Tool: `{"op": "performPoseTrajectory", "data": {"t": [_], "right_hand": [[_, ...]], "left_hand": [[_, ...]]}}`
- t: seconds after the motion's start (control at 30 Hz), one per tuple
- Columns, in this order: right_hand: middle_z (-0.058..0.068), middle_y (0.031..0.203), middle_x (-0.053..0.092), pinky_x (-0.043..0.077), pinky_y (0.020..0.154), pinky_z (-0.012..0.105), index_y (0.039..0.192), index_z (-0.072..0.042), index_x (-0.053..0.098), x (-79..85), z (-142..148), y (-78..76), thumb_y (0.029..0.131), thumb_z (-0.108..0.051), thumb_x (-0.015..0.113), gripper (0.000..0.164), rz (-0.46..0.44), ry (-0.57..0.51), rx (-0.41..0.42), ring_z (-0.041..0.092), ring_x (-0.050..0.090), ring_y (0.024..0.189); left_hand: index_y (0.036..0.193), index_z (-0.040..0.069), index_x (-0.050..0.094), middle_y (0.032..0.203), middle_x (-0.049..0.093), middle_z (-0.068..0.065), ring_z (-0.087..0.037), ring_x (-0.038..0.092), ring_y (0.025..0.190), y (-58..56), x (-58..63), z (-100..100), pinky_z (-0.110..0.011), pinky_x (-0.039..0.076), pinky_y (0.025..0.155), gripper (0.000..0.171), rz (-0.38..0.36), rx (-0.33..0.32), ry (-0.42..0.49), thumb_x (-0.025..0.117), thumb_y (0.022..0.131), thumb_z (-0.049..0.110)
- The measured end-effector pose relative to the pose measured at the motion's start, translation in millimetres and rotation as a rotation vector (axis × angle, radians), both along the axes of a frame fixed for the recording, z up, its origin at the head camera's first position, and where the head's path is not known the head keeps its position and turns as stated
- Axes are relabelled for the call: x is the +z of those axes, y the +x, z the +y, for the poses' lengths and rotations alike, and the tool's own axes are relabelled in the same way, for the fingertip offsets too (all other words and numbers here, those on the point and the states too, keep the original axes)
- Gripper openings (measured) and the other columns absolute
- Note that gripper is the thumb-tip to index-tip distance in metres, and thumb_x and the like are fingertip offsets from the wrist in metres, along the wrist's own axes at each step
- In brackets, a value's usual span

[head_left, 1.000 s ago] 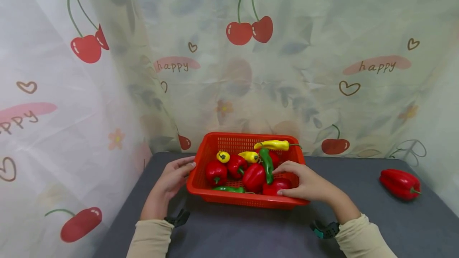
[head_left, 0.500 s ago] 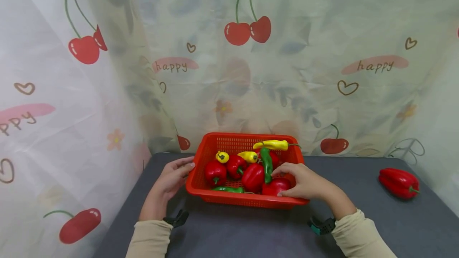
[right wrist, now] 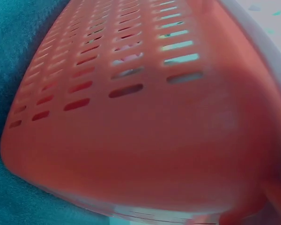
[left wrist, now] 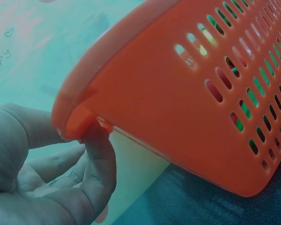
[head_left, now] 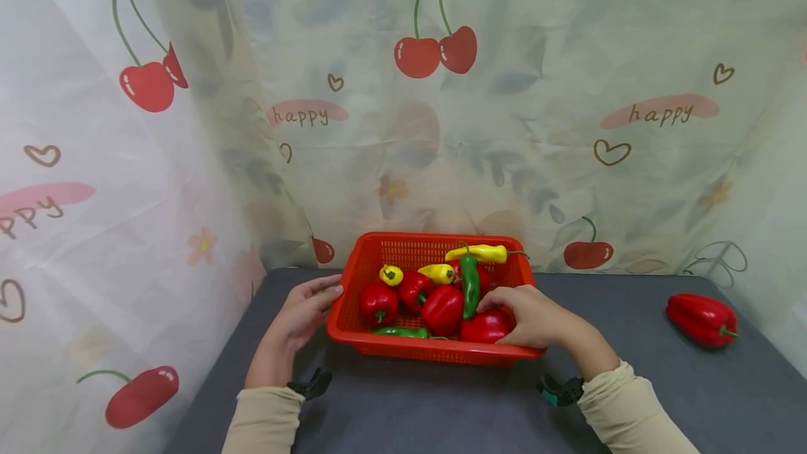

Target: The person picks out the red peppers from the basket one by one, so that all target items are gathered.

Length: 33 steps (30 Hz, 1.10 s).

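Observation:
A red plastic basket (head_left: 435, 354) sits on the dark table, holding red bell peppers (head_left: 380, 303), yellow peppers (head_left: 482, 253) and green chili peppers (head_left: 470, 286). My left hand (head_left: 307, 308) pinches the rim at the basket's left end; in the left wrist view the thumb lies over the rim and a curled finger hooks beneath it. Inside the front right corner, my right hand (head_left: 523, 314) curls its fingers and thumb about the right side of a red bell pepper (head_left: 484, 328). The right wrist view is filled by the basket's outer wall (right wrist: 131, 154), which hides most of this hand.
Another red bell pepper (head_left: 702, 321) lies by itself on the table (head_left: 630, 342), far to the right of the basket. A printed curtain (head_left: 441, 160) with cherries stands right behind the table and along its left side.
My right hand has shifted slightly right, showing more of the red bell pepper at its fingers. The upright green chili pepper and the neighbouring red bell pepper have shifted a little. My left hand stays put.

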State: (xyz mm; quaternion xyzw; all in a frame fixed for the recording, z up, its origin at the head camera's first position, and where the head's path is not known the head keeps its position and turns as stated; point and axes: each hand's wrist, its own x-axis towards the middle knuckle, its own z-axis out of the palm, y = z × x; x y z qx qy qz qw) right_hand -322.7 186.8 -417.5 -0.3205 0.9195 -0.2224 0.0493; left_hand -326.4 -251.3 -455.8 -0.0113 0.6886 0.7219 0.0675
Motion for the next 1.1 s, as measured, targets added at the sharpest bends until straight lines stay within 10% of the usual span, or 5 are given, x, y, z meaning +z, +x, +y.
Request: {"op": "performPoseTrajectory", "data": {"t": [1.1], "right_hand": [[-0.010,0.129,0.068,0.060,0.093,0.041,0.127,-0.026,0.069,0.9,12.3,9.6,0.085,-0.041,0.090,0.049,-0.031,-0.303,-0.006,0.019,0.061,0.118]], "left_hand": [[0.154,0.002,0.051,0.151,0.057,-0.022,-0.023,0.070,0.119,0.7,0.8,2.3,-0.035,0.062,0.097,0.051,-0.003,0.014,0.006,0.064,0.107,0.016]]}}
